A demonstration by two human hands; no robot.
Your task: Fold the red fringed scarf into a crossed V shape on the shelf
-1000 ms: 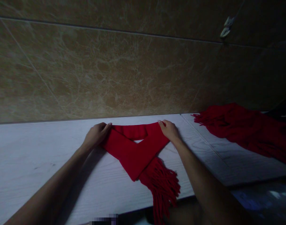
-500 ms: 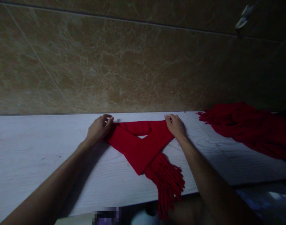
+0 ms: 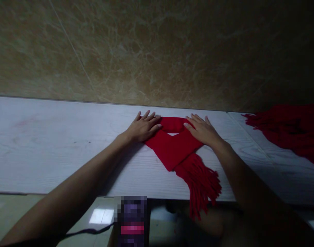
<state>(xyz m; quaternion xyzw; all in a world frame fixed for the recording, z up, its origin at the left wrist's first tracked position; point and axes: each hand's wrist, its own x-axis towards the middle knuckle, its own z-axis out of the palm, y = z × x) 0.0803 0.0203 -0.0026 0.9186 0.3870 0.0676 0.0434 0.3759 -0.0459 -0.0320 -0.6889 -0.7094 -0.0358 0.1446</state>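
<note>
- Both hands have gone from pinching the upper corners to lying flat on them; the left hand (image 3: pixel 143 129) and the right hand (image 3: pixel 201 131) now rest palm down, fingers extended, grasping nothing.
- The red, fringed fabric scarf (image 3: pixel 172 151) lies on the white wood-grain tabletop (image 3: pixel 56 144) as a folded loop with crossing bands, between and under the hands; the loop looks laid down, and the hands seem to be pressing or smoothing its folds.
- The camera view has swung too, so the scarf sits further right in the picture; the second, rumpled red cloth (image 3: pixel 290 123) is now cut off at the right edge.
- The palms hide the loop's two upper corners; the scarf's stringy red fringe (image 3: pixel 201 185) hangs past the near edge into shadow; below, a pixelated patch (image 3: pixel 132 219) and deep darkness leave things unreadable.
</note>
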